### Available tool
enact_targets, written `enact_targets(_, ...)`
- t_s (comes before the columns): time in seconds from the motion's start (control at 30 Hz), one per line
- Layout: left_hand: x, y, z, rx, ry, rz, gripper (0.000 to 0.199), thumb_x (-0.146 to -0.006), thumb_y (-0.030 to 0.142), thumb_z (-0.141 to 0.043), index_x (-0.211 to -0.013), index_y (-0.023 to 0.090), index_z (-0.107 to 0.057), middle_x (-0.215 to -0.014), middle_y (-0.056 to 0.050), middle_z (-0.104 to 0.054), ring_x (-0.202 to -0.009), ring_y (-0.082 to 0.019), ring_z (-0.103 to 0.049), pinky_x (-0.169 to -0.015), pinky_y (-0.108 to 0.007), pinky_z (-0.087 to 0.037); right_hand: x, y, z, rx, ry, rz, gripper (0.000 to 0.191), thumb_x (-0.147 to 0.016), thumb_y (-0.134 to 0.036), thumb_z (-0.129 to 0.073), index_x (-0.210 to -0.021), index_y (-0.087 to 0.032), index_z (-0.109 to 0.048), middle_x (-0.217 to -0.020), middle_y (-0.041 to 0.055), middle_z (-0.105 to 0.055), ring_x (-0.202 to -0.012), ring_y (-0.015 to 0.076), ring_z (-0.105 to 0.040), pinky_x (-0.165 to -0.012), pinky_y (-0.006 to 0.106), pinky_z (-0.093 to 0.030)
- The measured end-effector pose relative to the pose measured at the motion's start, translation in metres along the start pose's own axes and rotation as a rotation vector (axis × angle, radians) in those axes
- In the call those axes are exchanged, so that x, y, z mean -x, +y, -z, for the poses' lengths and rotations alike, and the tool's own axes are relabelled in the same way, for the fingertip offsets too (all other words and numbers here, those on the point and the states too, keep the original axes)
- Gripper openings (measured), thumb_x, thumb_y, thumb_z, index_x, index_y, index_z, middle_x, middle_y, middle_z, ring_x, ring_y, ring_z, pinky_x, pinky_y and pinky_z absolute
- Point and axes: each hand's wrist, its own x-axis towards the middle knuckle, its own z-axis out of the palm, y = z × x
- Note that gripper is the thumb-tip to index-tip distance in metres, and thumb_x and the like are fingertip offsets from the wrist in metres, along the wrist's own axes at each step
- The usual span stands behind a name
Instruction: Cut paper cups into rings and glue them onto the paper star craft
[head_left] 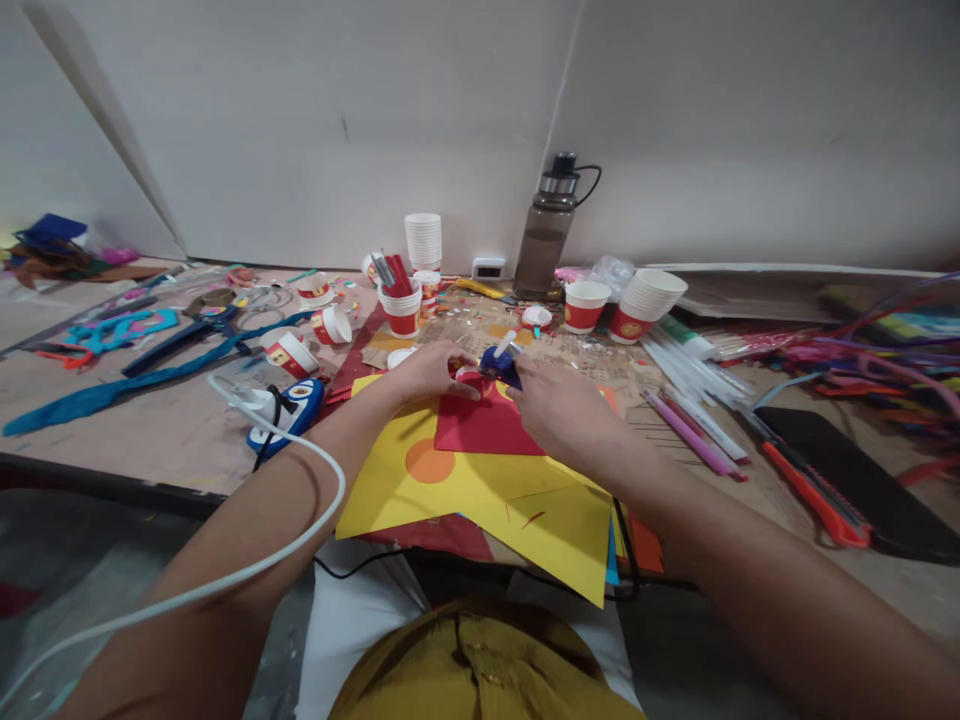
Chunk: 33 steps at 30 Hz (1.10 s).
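Step in hand, as judged: hot-glue work on a small part. The right hand (555, 402) is gripping a dark blue glue gun (495, 364), fingers wrapping its body; a white stick (505, 343) is projecting from it, angling up. The left hand (429, 370) is curving its thumb and fingers narrowly around a small red piece (470, 379), apparently holding it near the fingertips. Whether gun and piece are touching: cannot tell, as the fingers are partly hiding the meeting point. Nozzle tip: not making it out.

Next move, as judged, is calling for a steady left grip and a fine aim of the nozzle at the piece, with fingertips staying clear of hot glue.

Position: the red piece is sitting at the left fingertips, just left of the gun, between the two hands. Both hands are working above a red sheet (491, 428), which is lying on a yellow sheet (386, 495). An orange disc (430, 461) is resting on the yellow, near the left wrist. Spare glue sticks (686, 385) are lying beyond the right forearm, well apart from the gun.
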Motion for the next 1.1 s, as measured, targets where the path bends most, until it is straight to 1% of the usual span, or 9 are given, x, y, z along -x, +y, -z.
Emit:
enact_targets(0.07, 0.0, 0.0, 0.0, -0.01, -0.007, -0.007, 0.056, -0.064, 0.055, -0.073, -0.106, 0.018, -0.07, -0.094, -0.006, -0.065, -0.083, -0.019, -0.057, -0.072, -0.028, -0.042, -0.001, -0.002, 0.002, 0.017, 0.017, -0.033, 0.027, -0.089, -0.012, -0.038, -0.104, -0.013, -0.06, -0.109, 0.0151, -0.064, -0.094, 0.0245, -0.06, -0.075, 0.033, -0.045)
enact_targets(0.13, 0.0, 0.0, 0.0, -0.013, -0.002, -0.013, 0.055, -0.065, 0.054, -0.073, -0.106, 0.018, -0.069, -0.095, -0.006, -0.065, -0.084, -0.019, -0.057, -0.072, -0.028, -0.042, -0.002, -0.003, 0.001, 0.012, 0.036, -0.051, 0.026, -0.09, -0.014, -0.037, -0.104, -0.014, -0.06, -0.107, 0.0146, -0.064, -0.09, 0.0239, -0.061, -0.071, 0.033, -0.043)
enact_targets(0.23, 0.0, 0.0, 0.0, -0.004, 0.003, -0.024, 0.052, -0.065, 0.053, -0.073, -0.105, 0.02, -0.07, -0.096, -0.004, -0.064, -0.086, -0.018, -0.057, -0.073, -0.027, -0.042, -0.005, -0.003, -0.002, -0.034, 0.06, -0.074, 0.024, -0.091, -0.015, -0.038, -0.105, -0.014, -0.058, -0.106, 0.0137, -0.065, -0.091, 0.0236, -0.062, -0.07, 0.032, -0.042)
enact_targets(0.4, -0.001, -0.001, 0.0, 0.01, -0.005, -0.046, 0.05, -0.064, 0.053, -0.074, -0.102, 0.02, -0.07, -0.094, -0.003, -0.065, -0.085, -0.018, -0.057, -0.073, -0.027, -0.042, -0.008, -0.001, -0.005, -0.175, 0.09, -0.148, 0.024, -0.094, -0.025, -0.04, -0.113, -0.017, -0.054, -0.11, 0.012, -0.066, -0.095, 0.023, -0.062, -0.074, 0.03, -0.043)
enact_targets(0.6, 0.001, 0.003, 0.0, -0.007, 0.024, -0.03, 0.048, -0.064, 0.054, -0.074, -0.097, 0.019, -0.07, -0.093, -0.004, -0.064, -0.084, -0.019, -0.057, -0.072, -0.028, -0.042, -0.01, 0.001, -0.008, -0.313, 0.065, -0.23, 0.026, -0.093, -0.031, -0.044, -0.112, -0.017, -0.053, -0.104, 0.0142, -0.069, -0.089, 0.0276, -0.065, -0.067, 0.032, -0.044)
enact_targets(0.8, 0.002, 0.004, 0.0, -0.011, 0.038, -0.043, 0.044, -0.064, 0.056, -0.073, -0.088, 0.019, -0.069, -0.087, -0.002, -0.063, -0.08, -0.017, -0.055, -0.069, -0.027, -0.041, -0.013, 0.004, -0.012, -0.378, 0.058, -0.23, 0.025, -0.093, -0.033, -0.045, -0.11, -0.017, -0.054, -0.105, 0.014, -0.068, -0.092, 0.0275, -0.065, -0.069, 0.032, -0.045)
enact_targets(1.0, 0.002, 0.002, -0.001, -0.007, 0.047, -0.05, 0.047, -0.063, 0.058, -0.073, -0.09, 0.019, -0.069, -0.085, -0.002, -0.063, -0.079, -0.018, -0.055, -0.068, -0.027, -0.04, -0.014, 0.009, -0.011, -0.458, 0.035, -0.205, 0.022, -0.093, -0.033, -0.045, -0.105, -0.017, -0.055, -0.103, 0.012, -0.068, -0.09, 0.0238, -0.064, -0.07, 0.029, -0.044)
enact_targets(1.1, 0.002, 0.002, -0.001, 0.032, 0.035, -0.037, 0.047, -0.063, 0.057, -0.073, -0.091, 0.02, -0.07, -0.085, -0.002, -0.063, -0.079, -0.018, -0.055, -0.069, -0.026, -0.04, -0.013, 0.011, -0.009, -0.441, 0.03, -0.207, 0.022, -0.093, -0.033, -0.045, -0.104, -0.017, -0.055, -0.103, 0.0121, -0.069, -0.089, 0.0244, -0.064, -0.068, 0.029, -0.044)
